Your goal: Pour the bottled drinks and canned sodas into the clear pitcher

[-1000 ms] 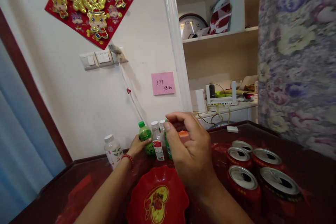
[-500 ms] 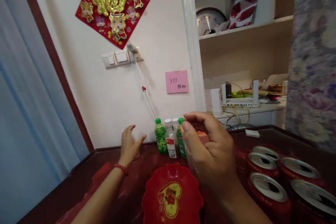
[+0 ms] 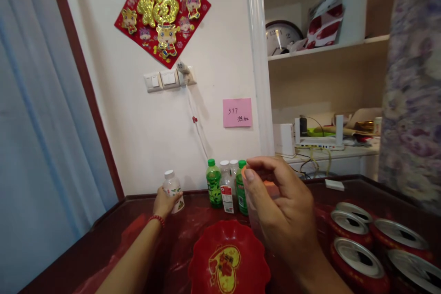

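While my left hand [image 3: 164, 200] reaches far out toward eleven o'clock, its grip is closed around the low part of a small clear plastic bottle with a white cap [image 3: 172, 185]. That bottle stands straight up on the dark red counter [image 3: 113, 234], close to the white wall [image 3: 138, 138] and near the counter's far edge. Its long side points up, so my fingers wrap it from the side.

My right hand [image 3: 282, 211] is much nearer to me, raised at about one o'clock. Its fingers are curled in around a clear bottle with an orange cap [image 3: 270, 187]. I see only a bit of the cap, so I cannot tell how tight that hold is.

Between my hands, at twelve o'clock, stands a little bunch of green and clear bottles [image 3: 225, 187]. A wavy red plastic dish [image 3: 229, 259] sits close in front of me. Open red cans [image 3: 358, 248] crowd the counter at three o'clock. On the left, at nine o'clock, the counter has bare room out to its raised edge.
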A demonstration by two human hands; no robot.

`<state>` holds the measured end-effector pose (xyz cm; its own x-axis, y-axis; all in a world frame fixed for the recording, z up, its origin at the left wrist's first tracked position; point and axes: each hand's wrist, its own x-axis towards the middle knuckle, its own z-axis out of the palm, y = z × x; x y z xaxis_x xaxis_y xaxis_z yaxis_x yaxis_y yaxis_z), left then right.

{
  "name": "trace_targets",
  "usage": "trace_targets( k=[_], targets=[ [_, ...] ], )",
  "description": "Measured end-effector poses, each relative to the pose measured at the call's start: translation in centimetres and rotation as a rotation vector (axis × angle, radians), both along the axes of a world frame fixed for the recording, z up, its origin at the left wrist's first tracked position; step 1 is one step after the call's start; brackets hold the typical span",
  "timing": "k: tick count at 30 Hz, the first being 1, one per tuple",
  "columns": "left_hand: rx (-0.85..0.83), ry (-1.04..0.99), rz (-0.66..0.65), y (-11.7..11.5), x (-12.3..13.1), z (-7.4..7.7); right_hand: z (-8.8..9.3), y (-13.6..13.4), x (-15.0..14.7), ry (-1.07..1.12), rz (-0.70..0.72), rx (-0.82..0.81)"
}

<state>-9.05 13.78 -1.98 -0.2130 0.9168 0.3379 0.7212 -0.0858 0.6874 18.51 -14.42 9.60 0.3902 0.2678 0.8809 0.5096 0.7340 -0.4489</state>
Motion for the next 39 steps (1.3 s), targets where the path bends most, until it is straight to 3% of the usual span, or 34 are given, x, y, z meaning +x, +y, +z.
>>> trace_targets(
  k=[3, 6, 10, 13, 16, 20, 28, 39],
  targets=[
    [-0.035, -0.045, 0.058, -0.5, 0.2, 0.5, 0.0, 0.0, -0.1, 0.009, 0.025, -0.007],
    [0.043, -0.085, 0.060, -1.5, 0.8, 2.1, 0.1, 0.1, -0.3, -0.013, 0.030, -0.003],
    [0.250, -0.130, -0.084, -4.0, 2.6, 5.8, 0.1, 0.3, -0.6, -0.070, 0.035, -0.006],
    [0.390, -0.117, -0.212, -7.3, 4.3, 8.6, -0.2, 0.5, -0.8, -0.099, 0.036, -0.065],
    [0.573, 0.054, -0.343, -11.0, 5.6, 9.9, -0.7, 0.9, -0.7, -0.094, 0.070, -0.174],
    [0.715, 0.281, -0.492, -14.2, 6.6, 9.6, -1.7, 1.9, -0.5, -0.155, 0.105, -0.319],
    [0.840, 0.513, -0.509, -15.5, 6.9, 9.3, -2.4, 3.0, -1.0, -0.271, 0.041, -0.631],
    [0.898, 0.591, -0.507, -16.4, 6.5, 10.1, -3.2, 3.4, -1.0, -0.343, 0.084, -0.495]
  ],
)
